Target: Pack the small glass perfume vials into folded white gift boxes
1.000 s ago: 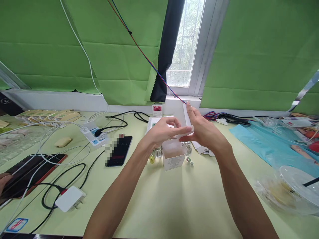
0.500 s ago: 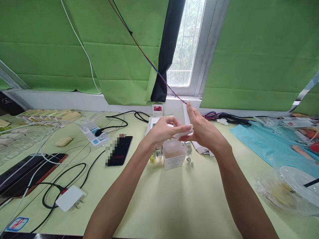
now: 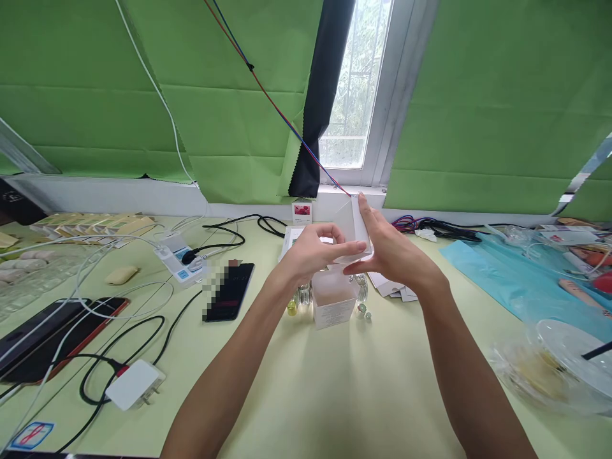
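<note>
A white paper carton (image 3: 354, 220) is up in the air between my two hands, its tall side panel turned toward the window. My left hand (image 3: 315, 252) grips its lower left part with thumb and curled fingers. My right hand (image 3: 394, 245) holds its right side, thumb pointing up along the edge. Directly below stands an open white box (image 3: 335, 306) on the table. Small glass bottles (image 3: 305, 294) are partly hidden behind it. A yellow-capped bottle (image 3: 291, 308) lies at its left, and small round pieces (image 3: 362, 308) at its right.
Flattened white cartons (image 3: 394, 290) lie to the right. At left are a phone (image 3: 232, 290), a power strip (image 3: 180, 260), a white charger (image 3: 135, 384) and tangled cables. Blue plastic sheeting (image 3: 482, 271) and a plastic-wrapped spool (image 3: 568, 357) occupy the right side.
The carton between my hands has turned and opened up, so that more of its side panel shows. My hands stay in nearly the same place, the right one slightly shifted.
</note>
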Demonstrator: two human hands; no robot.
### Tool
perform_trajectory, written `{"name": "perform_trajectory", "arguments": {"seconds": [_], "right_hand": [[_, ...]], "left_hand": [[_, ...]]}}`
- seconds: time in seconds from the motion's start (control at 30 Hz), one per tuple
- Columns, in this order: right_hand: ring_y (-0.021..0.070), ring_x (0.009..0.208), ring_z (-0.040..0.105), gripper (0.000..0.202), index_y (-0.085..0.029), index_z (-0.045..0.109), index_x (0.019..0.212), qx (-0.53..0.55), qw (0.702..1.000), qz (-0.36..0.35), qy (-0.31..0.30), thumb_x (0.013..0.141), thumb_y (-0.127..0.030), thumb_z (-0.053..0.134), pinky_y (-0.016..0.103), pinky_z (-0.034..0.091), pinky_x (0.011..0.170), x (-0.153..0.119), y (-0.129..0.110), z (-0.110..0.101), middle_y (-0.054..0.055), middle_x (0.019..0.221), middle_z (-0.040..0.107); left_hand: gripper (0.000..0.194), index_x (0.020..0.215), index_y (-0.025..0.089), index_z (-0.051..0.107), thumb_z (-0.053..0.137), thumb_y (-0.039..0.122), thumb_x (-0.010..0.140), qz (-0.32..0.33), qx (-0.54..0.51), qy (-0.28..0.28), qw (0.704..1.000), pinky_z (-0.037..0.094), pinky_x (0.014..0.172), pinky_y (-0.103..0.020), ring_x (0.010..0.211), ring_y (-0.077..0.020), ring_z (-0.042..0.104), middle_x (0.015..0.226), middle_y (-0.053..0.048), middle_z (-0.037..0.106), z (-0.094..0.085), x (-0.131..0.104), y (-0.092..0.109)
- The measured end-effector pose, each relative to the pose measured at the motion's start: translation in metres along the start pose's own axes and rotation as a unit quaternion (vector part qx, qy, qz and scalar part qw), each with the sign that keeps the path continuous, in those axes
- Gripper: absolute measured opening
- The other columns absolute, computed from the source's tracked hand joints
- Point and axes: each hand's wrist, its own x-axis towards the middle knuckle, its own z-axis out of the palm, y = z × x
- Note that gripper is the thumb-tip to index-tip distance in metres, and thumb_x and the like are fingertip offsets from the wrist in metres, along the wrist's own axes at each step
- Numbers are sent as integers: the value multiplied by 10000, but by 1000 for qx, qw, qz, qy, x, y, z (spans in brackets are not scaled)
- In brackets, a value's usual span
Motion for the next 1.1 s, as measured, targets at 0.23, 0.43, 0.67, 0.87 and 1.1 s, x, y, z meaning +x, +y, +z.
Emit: {"name": "perform_trajectory", "arguments": {"seconds": [0.23, 0.43, 0.67, 0.87, 1.1], "right_hand": [[405, 1452, 403, 1437, -379, -196, 1589, 106, 993, -22, -39, 663, -482, 899, 600, 440, 1100, -3, 11, -14, 125, 1686, 201], [383, 1333, 560, 1296, -354, -166, 1604, 209, 978, 20, -12, 756, -626, 776, 570, 537, 1010, 1, 20, -19, 181, 1646, 295], [336, 1230, 643, 1009, -246, 102, 1631, 380, 922, 59, 37, 877, -672, 619, 517, 578, 962, 9, 20, -14, 182, 1501, 534], [296, 1171, 670, 763, -232, 413, 1520, 417, 907, 30, 49, 904, -640, 607, 478, 562, 990, 6, 16, -17, 134, 1331, 680], [295, 1171, 659, 654, -249, 526, 1381, 442, 894, 2, 71, 850, -582, 712, 431, 580, 915, 5, 16, -20, 107, 1302, 687]], "left_hand": [[449, 674, 205, 511, 859, 487, 644, 31, 20, 12, 999, 319, 536, -238, 667, -147, 571, 710, 7, 599, -1, -3, 2], [452, 667, 203, 505, 843, 502, 661, 65, 89, 52, 993, 374, 571, -250, 696, -155, 562, 725, 4, 584, 1, -5, 5], [425, 700, 196, 541, 864, 469, 651, 162, 167, 87, 969, 477, 727, -308, 848, -185, 586, 954, -33, 612, 7, -3, 3], [401, 716, 191, 552, 883, 403, 640, 198, 163, 67, 964, 522, 808, -348, 1051, -238, 592, 1182, -81, 600, 11, -5, 4], [390, 717, 184, 553, 889, 370, 649, 203, 173, 39, 963, 548, 845, -383, 1104, -255, 589, 1270, -101, 558, 12, -9, 10]]}}
